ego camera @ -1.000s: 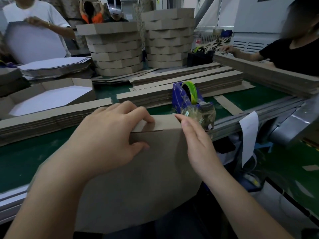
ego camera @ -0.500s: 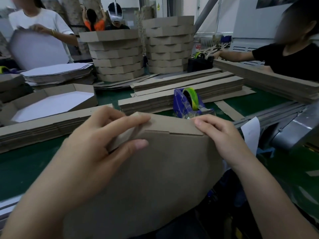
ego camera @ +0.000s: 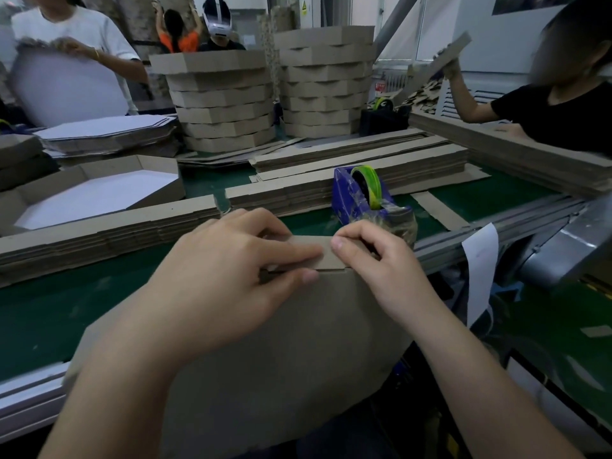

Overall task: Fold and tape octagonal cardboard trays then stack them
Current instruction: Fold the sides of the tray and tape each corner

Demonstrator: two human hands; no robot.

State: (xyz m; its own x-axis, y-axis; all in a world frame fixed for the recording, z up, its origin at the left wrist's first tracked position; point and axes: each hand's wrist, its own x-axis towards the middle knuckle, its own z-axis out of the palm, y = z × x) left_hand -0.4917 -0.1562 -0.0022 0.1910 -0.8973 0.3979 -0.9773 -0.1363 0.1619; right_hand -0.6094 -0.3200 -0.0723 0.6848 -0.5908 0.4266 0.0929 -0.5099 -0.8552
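While holding it upright at the near edge of the desk (ego camera: 66, 299), grips the cardboard tray (ego camera: 281, 342): pinches the top flap (ego camera: 326, 256) between thumb and fingers of the left hand (ego camera: 225, 270), curls the right hand (ego camera: 374, 260) round the flap's right end, just before the tape dispenser (ego camera: 361, 197).

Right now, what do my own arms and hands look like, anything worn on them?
Both are bare. The left hand and right hand wear no gloves or rings; the nails that show are short and unpainted. The left forearm and right forearm show no sleeve, watch or bracelet up to the frame's edge.
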